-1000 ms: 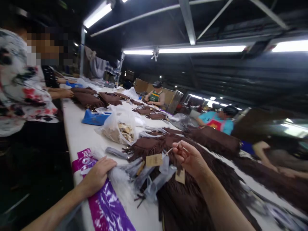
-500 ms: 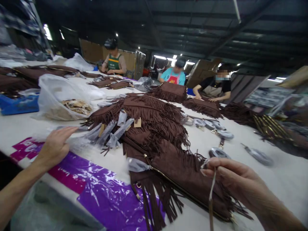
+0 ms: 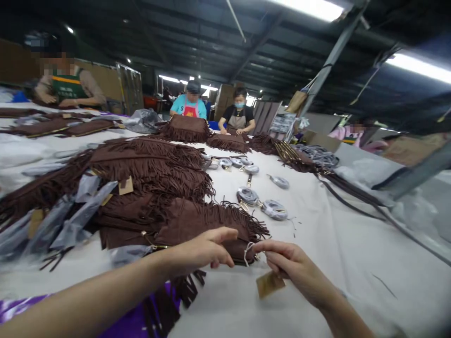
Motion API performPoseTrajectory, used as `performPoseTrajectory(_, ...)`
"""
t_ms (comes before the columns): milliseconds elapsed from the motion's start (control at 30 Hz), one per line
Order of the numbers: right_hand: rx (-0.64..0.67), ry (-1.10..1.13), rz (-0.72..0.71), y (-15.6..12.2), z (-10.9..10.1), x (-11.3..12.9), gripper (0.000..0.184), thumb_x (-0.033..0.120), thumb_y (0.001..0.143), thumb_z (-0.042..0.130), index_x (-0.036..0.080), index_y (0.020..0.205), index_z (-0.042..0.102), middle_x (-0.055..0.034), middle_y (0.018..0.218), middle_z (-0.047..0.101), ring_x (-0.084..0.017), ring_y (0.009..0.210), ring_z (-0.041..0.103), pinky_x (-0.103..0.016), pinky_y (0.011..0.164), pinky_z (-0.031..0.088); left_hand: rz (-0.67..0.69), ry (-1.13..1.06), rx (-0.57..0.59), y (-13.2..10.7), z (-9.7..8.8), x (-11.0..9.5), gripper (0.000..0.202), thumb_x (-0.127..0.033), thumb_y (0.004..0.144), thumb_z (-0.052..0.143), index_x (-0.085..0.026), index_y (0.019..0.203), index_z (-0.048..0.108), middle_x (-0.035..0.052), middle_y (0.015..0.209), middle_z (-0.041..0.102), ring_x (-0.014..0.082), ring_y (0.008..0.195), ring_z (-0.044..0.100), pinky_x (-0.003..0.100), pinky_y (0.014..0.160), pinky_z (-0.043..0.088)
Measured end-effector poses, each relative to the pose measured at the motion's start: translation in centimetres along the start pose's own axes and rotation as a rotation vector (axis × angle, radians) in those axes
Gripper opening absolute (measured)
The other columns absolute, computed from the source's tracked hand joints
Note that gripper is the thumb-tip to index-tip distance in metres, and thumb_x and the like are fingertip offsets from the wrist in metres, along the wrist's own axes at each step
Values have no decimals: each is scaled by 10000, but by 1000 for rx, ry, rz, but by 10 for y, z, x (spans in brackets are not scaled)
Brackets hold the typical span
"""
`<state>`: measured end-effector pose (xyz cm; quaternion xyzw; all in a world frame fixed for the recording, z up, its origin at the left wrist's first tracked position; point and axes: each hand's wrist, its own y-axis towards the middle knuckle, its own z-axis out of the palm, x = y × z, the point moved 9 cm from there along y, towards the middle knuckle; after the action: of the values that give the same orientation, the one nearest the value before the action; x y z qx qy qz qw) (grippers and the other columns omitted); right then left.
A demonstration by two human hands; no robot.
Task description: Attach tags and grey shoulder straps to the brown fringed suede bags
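Note:
A brown fringed suede bag lies nearest me on the white table. My left hand grips its right corner, fingers curled around the edge. My right hand is closed in a pinch on a white string that runs to the bag's corner. A tan paper tag hangs below that hand. More fringed bags with tags and clear sleeves are piled to the left.
Wrapped coiled straps lie on the table beyond the bag. Purple plastic sits at the near edge. Several people work on the far side, with more brown bags in front of them. Grey bundles lie at the right.
The view has swung right. My left hand left the plastic at the left and came over to the bag's corner. My right hand, with string and tag, has closed in on that corner.

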<state>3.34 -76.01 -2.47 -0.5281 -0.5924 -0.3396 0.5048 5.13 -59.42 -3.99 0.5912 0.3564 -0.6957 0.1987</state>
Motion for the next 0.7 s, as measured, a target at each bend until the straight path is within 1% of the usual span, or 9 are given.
performPoseTrajectory(67,-38,-16,-24,-7,-7,-2,349,438,835,612,159,992,753,65,534,354,-100,505,292,-238,486,237,-121,-253,93,25,35,13,660,-132,506,622,-168,1163,564,96,1098,651,107,635,620,181,419,292)
performPoseTrajectory(133,-81,-36,-21,-15,-17,-8,358,435,838,596,155,1003,747,62,538,370,-104,506,302,-241,485,237,-178,-383,112,40,57,22,440,-202,512,682,-135,939,601,58,860,657,73,528,552,179,397,239)
performPoseTrajectory(233,-117,-87,11,-29,-31,-24,372,443,833,580,154,999,745,54,539,408,-111,497,329,-245,482,259,-153,-333,38,50,62,32,285,-327,558,702,-138,733,579,-28,576,544,46,427,424,179,390,212)
performPoseTrajectory(333,-121,-159,-10,-43,-40,-33,338,421,846,552,178,962,756,27,554,490,-143,518,429,-270,517,371,-131,-126,42,50,60,37,225,-342,592,650,-145,674,579,-45,516,520,55,400,395,185,396,239)
performPoseTrajectory(400,-182,-238,-89,-51,-44,-29,286,398,836,576,202,937,759,-42,736,647,-200,663,567,-307,608,466,-120,79,59,48,59,36,149,-293,621,599,-147,650,580,-44,501,522,70,407,418,189,410,276)
performPoseTrajectory(467,-268,-308,-177,-58,-44,-19,257,374,827,610,220,980,747,-101,1080,684,-259,897,625,-328,705,510,-84,279,68,46,61,28,97,-241,657,557,-149,646,585,-40,503,532,84,418,442,194,425,303)
performPoseTrajectory(533,-298,-289,-214,-59,-35,-12,325,373,834,615,223,1111,695,-118,1232,634,-268,972,628,-310,686,524,-11,423,75,46,67,10,106,-211,707,531,-149,636,578,-36,523,544,86,438,462,193,450,317)
performPoseTrajectory(633,-218,-132,-127,-50,-12,-15,407,420,878,561,208,1224,584,-91,968,697,-199,682,625,-232,440,446,167,566,86,47,80,-30,183,-186,777,493,-142,624,583,-28,551,560,83,489,487,190,506,329)
performPoseTrajectory(700,-211,-78,-78,-44,-7,-18,327,454,899,528,197,1086,606,-18,715,640,-155,517,530,-208,373,354,264,625,67,50,82,-55,198,-184,798,495,-139,636,599,-27,555,563,85,513,485,191,519,322)
